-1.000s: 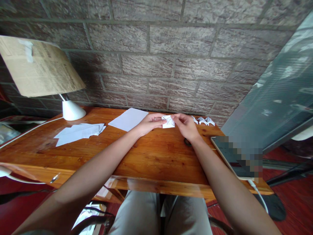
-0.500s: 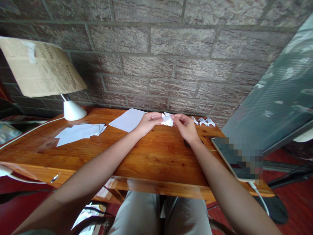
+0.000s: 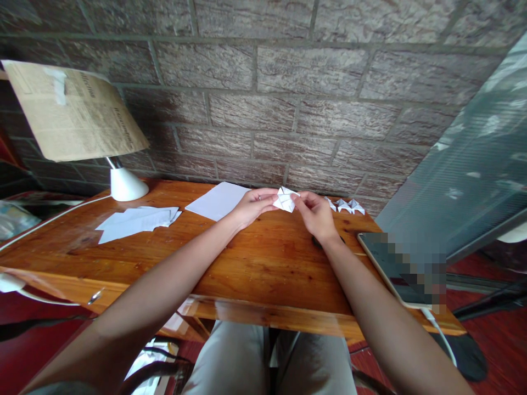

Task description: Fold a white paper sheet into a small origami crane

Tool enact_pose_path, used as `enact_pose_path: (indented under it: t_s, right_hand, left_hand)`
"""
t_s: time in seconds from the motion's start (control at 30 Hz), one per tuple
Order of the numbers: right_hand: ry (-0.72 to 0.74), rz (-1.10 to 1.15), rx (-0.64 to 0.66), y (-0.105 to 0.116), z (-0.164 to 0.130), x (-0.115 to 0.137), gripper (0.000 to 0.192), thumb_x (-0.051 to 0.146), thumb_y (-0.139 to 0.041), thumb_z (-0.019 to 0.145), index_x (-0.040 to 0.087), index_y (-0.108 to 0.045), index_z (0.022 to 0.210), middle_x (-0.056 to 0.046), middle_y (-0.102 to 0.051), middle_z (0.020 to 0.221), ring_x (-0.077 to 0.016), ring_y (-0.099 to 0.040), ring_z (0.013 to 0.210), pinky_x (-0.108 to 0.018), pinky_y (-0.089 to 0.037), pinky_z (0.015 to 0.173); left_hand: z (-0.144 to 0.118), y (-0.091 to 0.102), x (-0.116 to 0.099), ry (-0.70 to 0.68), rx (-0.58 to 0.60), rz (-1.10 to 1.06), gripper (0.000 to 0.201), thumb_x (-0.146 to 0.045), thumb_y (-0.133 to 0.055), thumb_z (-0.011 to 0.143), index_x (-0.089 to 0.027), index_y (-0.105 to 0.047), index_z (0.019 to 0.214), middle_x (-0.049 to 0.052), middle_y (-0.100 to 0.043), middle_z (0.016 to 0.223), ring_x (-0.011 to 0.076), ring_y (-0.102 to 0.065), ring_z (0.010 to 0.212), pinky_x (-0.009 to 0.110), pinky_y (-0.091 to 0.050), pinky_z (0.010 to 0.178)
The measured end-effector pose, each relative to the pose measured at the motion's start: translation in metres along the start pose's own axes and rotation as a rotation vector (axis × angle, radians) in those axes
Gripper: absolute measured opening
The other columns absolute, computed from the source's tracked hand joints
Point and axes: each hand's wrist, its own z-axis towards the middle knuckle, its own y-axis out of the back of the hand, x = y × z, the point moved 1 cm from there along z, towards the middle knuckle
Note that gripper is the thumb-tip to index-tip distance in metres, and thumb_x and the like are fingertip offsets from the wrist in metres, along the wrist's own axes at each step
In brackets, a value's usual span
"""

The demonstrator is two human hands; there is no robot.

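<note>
Your left hand [image 3: 252,206] and right hand [image 3: 315,214] pinch the folded paper piece [image 3: 285,199] between them above the bench [image 3: 263,263]; three finished folded pieces [image 3: 345,206] lie just right of your right hand.

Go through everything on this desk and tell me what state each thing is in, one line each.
Small white folded paper piece: partly folded, pinched between both hands above the wooden desk.
Left hand: grip shut on the piece.
Right hand: grip shut on the piece.
Flat white paper sheet: unfolded, lying flat.
Pile of white sheets: loosely stacked.
Small folded paper shapes: finished, in a row.
Paper-shaded lamp: shade tilted.
</note>
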Motion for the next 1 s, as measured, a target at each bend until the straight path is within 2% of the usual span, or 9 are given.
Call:
enact_pose_path:
  t_s: [0.23,0.37,0.6,0.8,1.0]
  right_hand:
    - [0.074,-0.135,-0.066,-0.0006,-0.0031,-0.0039,0.034,0.05,-0.062,0.086,0.017,-0.069,0.087,-0.004,-0.07,0.077,-0.0153,-0.062,0.068,-0.027,-0.048,0.067]
    - [0.081,-0.137,-0.049,-0.0022,-0.0045,-0.0024,0.033,0.05,-0.062,0.085,0.017,-0.07,0.088,-0.004,-0.071,0.078,-0.0158,-0.063,0.07,-0.027,-0.049,0.068]
    - [0.042,-0.043,-0.019,-0.0044,-0.005,0.0,0.034,0.051,-0.066,0.082,0.018,-0.07,0.083,-0.003,-0.071,0.077,-0.015,-0.062,0.067,-0.027,-0.049,0.066]
    - [0.057,-0.078,-0.036,-0.0038,-0.0049,-0.0009,0.034,0.052,-0.065,0.082,0.018,-0.068,0.079,-0.002,-0.069,0.072,-0.0139,-0.059,0.064,-0.025,-0.048,0.063]
    - [0.08,-0.147,-0.046,-0.0042,-0.0069,0.0019,0.033,0.05,-0.063,0.084,0.018,-0.066,0.078,-0.003,-0.069,0.072,-0.0144,-0.06,0.064,-0.025,-0.047,0.062]
  left_hand:
    - [-0.0026,-0.0061,-0.0016,0.001,-0.036,-0.015,0.033,-0.031,-0.085,0.061,-0.016,-0.077,0.089,0.007,-0.075,0.092,0.0196,-0.068,0.092,0.04,-0.051,0.094]
    - [-0.0031,-0.0056,0.0008,-0.007,-0.073,0.009,0.034,-0.032,-0.087,0.058,-0.016,-0.077,0.087,0.007,-0.076,0.091,0.0188,-0.068,0.089,0.039,-0.052,0.092]
    - [-0.0008,-0.0019,0.0037,0.002,-0.006,0.055,0.04,-0.036,-0.088,0.057,-0.015,-0.076,0.09,0.008,-0.076,0.09,0.0207,-0.069,0.088,0.043,-0.051,0.094]
    - [-0.001,-0.0053,0.005,-0.034,-0.041,0.029,0.033,-0.034,-0.087,0.058,-0.016,-0.073,0.081,0.004,-0.074,0.084,0.016,-0.067,0.083,0.037,-0.051,0.09]
    - [-0.0032,-0.0065,0.0027,-0.064,0.056,0.13,0.033,-0.034,-0.085,0.062,-0.014,-0.073,0.085,0.005,-0.074,0.088,0.0158,-0.066,0.082,0.032,-0.049,0.084]
